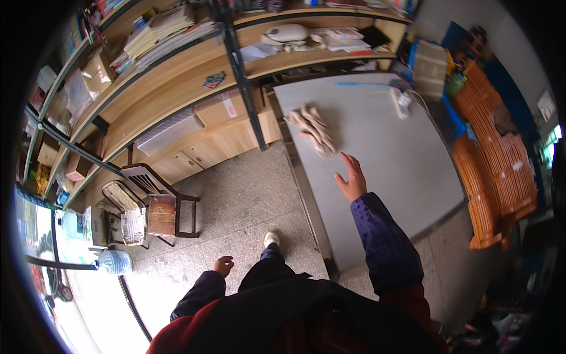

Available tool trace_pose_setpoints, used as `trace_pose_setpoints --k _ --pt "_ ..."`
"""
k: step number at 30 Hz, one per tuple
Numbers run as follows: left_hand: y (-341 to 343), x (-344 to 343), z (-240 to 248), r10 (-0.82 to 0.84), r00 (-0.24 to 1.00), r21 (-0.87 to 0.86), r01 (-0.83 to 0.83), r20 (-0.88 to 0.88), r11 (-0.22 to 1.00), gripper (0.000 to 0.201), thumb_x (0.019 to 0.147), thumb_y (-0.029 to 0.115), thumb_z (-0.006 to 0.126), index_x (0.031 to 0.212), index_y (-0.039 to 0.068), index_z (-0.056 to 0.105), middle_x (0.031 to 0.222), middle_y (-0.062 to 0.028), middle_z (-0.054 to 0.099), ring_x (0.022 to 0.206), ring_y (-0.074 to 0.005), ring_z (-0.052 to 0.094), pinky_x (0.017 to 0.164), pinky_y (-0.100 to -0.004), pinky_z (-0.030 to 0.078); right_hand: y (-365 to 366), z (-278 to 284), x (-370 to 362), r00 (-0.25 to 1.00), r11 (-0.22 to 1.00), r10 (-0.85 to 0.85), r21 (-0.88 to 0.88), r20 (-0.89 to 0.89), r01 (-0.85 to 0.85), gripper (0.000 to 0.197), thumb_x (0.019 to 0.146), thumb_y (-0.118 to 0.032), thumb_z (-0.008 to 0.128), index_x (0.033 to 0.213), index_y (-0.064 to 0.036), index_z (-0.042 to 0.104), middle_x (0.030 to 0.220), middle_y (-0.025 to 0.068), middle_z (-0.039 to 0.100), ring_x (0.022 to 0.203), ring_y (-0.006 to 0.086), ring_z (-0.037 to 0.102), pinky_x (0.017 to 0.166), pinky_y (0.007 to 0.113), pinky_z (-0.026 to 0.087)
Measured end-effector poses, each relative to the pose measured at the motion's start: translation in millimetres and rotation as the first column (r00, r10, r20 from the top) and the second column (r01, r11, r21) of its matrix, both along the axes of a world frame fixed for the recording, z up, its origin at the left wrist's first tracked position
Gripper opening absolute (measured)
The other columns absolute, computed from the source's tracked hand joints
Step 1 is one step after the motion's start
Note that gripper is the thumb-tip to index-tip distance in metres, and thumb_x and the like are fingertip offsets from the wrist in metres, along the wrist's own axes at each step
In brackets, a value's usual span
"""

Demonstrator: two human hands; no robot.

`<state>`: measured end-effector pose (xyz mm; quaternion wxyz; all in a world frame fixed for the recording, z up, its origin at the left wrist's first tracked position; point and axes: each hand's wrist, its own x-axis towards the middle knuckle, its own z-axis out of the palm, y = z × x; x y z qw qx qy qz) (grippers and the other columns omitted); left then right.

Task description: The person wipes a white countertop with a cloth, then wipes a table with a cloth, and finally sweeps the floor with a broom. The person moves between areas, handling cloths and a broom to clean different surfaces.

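Over the grey-topped table (389, 165), my right hand (352, 179) reaches forward with thumb and fingers spread. It is empty and open. Just beyond its fingertips lies a crumpled pale beige bundle, which looks like a pair of cloth work gloves (315, 131); a small gap shows between hand and bundle. My left hand (223, 265) hangs low above the floor, away from the table, its fingers loosely bent and somewhat apart, and nothing shows in it.
A white power strip (401, 103) with a cable lies on the table's far right. Wooden shelves (171, 76) run along the back. Two chairs (162, 213) and a large water bottle (115, 262) stand at left. An orange slatted wooden bench (498, 159) stands at right.
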<state>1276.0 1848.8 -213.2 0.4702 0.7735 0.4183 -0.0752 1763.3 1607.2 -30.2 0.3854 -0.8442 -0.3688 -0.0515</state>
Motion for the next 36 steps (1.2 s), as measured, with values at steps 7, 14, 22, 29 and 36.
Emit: trace_pose_setpoints --k 7,14,22,29,36 --pt "151.2 9.5 72.0 0.139 0.988 0.144 -0.148 0.074 0.978 0.028 0.078 0.015 0.059 0.102 0.002 0.061 0.093 -0.0114 0.065 0.087 -0.0214 0.061 0.077 -0.0307 0.047 166.7 -58.4 107.3 0.989 0.893 -0.124 -0.425 0.077 0.145 0.069 0.070 -0.025 0.067 0.131 -0.0296 0.037 0.137 0.0106 0.030 0.122 0.0324 0.034 0.089 0.051 0.039" --pt "190.4 18.0 76.3 0.264 0.964 0.070 -0.266 0.038 0.961 0.028 0.079 0.010 0.057 0.105 0.001 0.060 0.088 -0.0091 0.065 0.076 -0.0157 0.062 0.063 -0.0260 0.049 211.5 -92.5 153.2 0.992 0.894 -0.127 -0.432 0.009 0.118 0.053 0.062 -0.020 0.071 0.113 -0.0135 0.055 0.114 0.0156 0.051 0.104 0.0328 0.050 0.087 0.041 0.044" --pt "230.9 116.2 69.9 -0.035 0.997 -0.110 0.026 -0.075 0.994 0.026 0.077 0.017 0.061 0.098 0.002 0.062 0.093 -0.0101 0.065 0.080 -0.0172 0.063 0.071 -0.0290 0.050 153.0 -78.8 134.1 0.918 0.817 -0.371 0.419 -0.142 0.395 0.042 0.066 -0.005 0.063 0.107 -0.0026 0.055 0.103 0.0138 0.055 0.095 0.0300 0.054 0.084 0.035 0.044" --pt "304.6 229.9 54.6 -0.323 0.938 -0.191 0.297 -0.122 0.935 0.030 0.079 0.011 0.058 0.106 -0.003 0.055 0.085 -0.0111 0.063 0.074 -0.0169 0.062 0.064 -0.0257 0.050 -107.4 -50.8 103.3 -0.197 -0.158 -0.976 -0.316 -0.096 0.936 0.051 0.073 -0.032 0.062 0.118 -0.0102 0.053 0.103 0.0133 0.062 0.096 0.0271 0.058 0.083 0.039 0.046" --pt "331.1 409.8 97.2 -0.789 0.580 0.226 0.756 0.204 0.614 0.023 0.085 0.003 0.051 0.107 0.002 0.057 0.097 -0.0097 0.062 0.087 -0.0154 0.059 0.075 -0.0257 0.047 125.3 -135.6 133.7 0.536 0.473 -0.843 -0.542 -0.049 0.694 0.034 0.076 -0.023 0.056 0.106 -0.0095 0.057 0.104 0.0147 0.053 0.096 0.0322 0.049 0.081 0.045 0.038"
